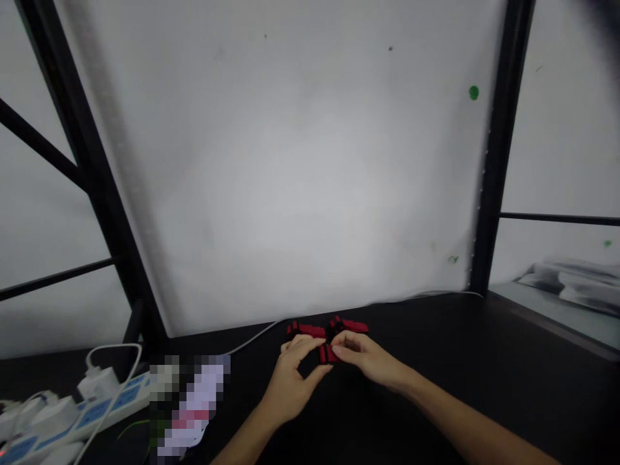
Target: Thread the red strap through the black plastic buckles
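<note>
A small red strap with a black band or buckle (325, 354) is between my two hands, low on the black table. My left hand (295, 371) spans it from the left, fingertips at its far edge and thumb at its near edge. On the other side, the thumb and fingers of my right hand (363, 356) pinch its right end and hide part of it. Just beyond my fingers lie two similar items, a red and black strap (310, 331) on the left and another red and black strap (352, 325) on the right.
At lower left lies a white power strip (104, 403) with plugs and white cables. A pixelated pale object (196, 403) is beside it. A thin grey cable (259, 332) runs along the white wall. Black frame posts (496, 148) stand either side; plastic-wrapped items (576, 281) lie at right.
</note>
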